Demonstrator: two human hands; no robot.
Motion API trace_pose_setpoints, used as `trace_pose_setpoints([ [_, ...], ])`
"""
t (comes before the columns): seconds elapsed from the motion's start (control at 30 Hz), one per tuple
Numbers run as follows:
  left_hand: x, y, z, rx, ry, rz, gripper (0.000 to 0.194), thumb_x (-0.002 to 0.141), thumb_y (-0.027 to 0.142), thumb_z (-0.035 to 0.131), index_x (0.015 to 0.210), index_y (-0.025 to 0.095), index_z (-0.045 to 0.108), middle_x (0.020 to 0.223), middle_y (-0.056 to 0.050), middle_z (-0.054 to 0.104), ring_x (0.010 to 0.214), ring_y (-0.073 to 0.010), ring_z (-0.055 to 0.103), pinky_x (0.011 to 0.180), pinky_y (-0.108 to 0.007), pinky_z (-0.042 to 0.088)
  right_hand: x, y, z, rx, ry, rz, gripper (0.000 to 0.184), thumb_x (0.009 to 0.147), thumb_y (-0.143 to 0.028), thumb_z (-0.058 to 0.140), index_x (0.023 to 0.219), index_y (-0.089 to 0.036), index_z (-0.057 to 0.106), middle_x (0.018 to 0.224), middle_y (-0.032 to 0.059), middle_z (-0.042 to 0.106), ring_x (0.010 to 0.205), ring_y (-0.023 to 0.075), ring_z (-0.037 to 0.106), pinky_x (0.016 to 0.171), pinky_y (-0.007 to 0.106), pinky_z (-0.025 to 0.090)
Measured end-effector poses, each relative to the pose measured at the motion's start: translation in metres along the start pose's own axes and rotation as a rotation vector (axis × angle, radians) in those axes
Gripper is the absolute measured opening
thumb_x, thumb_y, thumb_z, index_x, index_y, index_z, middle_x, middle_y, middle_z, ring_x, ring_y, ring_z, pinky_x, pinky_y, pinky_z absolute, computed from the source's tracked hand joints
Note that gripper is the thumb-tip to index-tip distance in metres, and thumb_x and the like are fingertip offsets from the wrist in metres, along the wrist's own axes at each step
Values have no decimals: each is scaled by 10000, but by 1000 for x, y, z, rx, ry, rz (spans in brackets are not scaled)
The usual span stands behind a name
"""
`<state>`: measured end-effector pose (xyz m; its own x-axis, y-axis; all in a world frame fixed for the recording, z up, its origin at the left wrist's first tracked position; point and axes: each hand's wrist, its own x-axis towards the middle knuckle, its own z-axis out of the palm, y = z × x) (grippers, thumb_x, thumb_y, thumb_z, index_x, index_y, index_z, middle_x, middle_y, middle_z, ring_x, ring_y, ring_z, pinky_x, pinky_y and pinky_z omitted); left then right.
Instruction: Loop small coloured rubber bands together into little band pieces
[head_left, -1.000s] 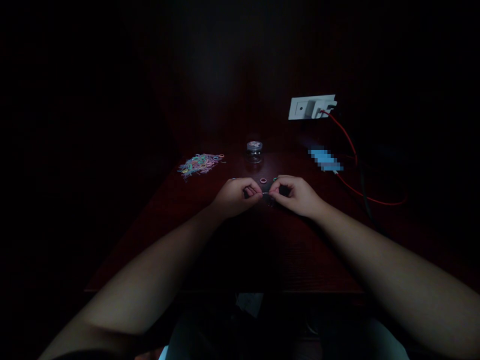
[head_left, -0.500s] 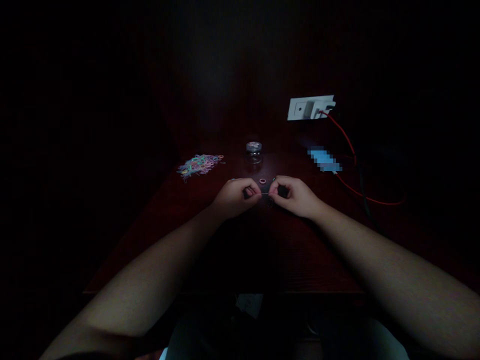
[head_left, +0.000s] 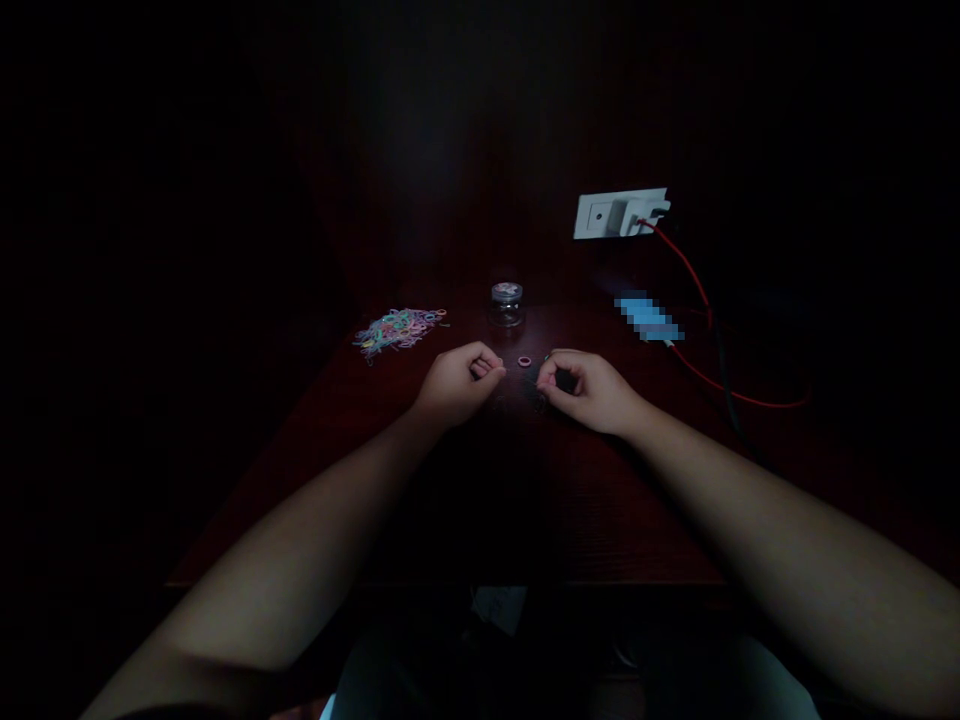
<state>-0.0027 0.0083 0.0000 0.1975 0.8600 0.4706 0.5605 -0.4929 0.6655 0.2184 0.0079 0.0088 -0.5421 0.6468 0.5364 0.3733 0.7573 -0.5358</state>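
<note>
My left hand [head_left: 461, 382] hovers over the dark red table, thumb and fingertips pinched together. Whatever it may hold is too small to make out. A short gap to the right, my right hand [head_left: 589, 390] pinches a thin elastic band [head_left: 531, 380], seen only as a faint strand at the fingertips. Between and just beyond the hands lies a small pink ring-shaped band [head_left: 525, 361]. Behind it stands a clear round jar [head_left: 507, 305] with a patterned lid. To the left is a loose pile of colourful elastic bands [head_left: 401, 330].
A blurred blue phone-like object [head_left: 649, 317] lies at the right, joined to a red cable [head_left: 750, 398]. The cable runs up to a white charger in a wall socket [head_left: 598, 216]. The table's front edge [head_left: 562, 583] is near my lap. Surroundings are very dark.
My left hand has moved left and slightly away from me, widening the gap between the hands. The taut strand between them no longer shows clearly. My right hand stays nearly in place.
</note>
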Motion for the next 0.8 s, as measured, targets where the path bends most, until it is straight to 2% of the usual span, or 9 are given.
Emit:
trace_pose_setpoints([
  [0.13, 3, -6, -3, 5, 87, -26, 142, 804, 294, 634, 791, 153, 649, 743, -18, 654, 663, -110, 571, 632, -228, 470, 0, 1, 0, 14, 2, 0, 30, 775, -165, 592, 748, -170, 601, 733, 23, 614, 692, 147, 567, 667, 275, 433],
  [0.2, 1, -3, -3, -6, 37, -6, 136, 802, 288, 640, 801, 153, 653, 736, -16, 654, 653, -107, 567, 615, -222, 465, 0, 0, -1, 11, 7, 9, 31, 780, -172, 592, 751, -168, 604, 735, 26, 616, 694, 150, 568, 668, 277, 430],
  [0.3, -3, 4, -2, -27, -119, 63, 119, 805, 269, 638, 830, 156, 662, 733, -14, 658, 637, -99, 563, 589, -208, 454, -1, -1, 0, 10, 9, 12, 48, 790, -183, 588, 757, -163, 617, 729, 27, 614, 691, 150, 566, 665, 278, 425],
  [0.37, -5, 9, -2, -24, -173, 94, 111, 805, 263, 639, 828, 158, 666, 733, -14, 661, 630, -96, 560, 580, -205, 447, -1, 0, 1, 11, 6, 13, 56, 795, -185, 585, 763, -159, 624, 731, 28, 615, 697, 150, 568, 666, 276, 424],
  [0.8, -6, 8, -1, -17, -191, 145, 113, 809, 261, 647, 850, 160, 676, 729, -14, 669, 624, -90, 575, 558, -197, 435, -1, 5, 2, 9, 34, -6, 76, 816, -213, 592, 799, -156, 640, 749, 29, 624, 706, 147, 573, 661, 268, 428],
])
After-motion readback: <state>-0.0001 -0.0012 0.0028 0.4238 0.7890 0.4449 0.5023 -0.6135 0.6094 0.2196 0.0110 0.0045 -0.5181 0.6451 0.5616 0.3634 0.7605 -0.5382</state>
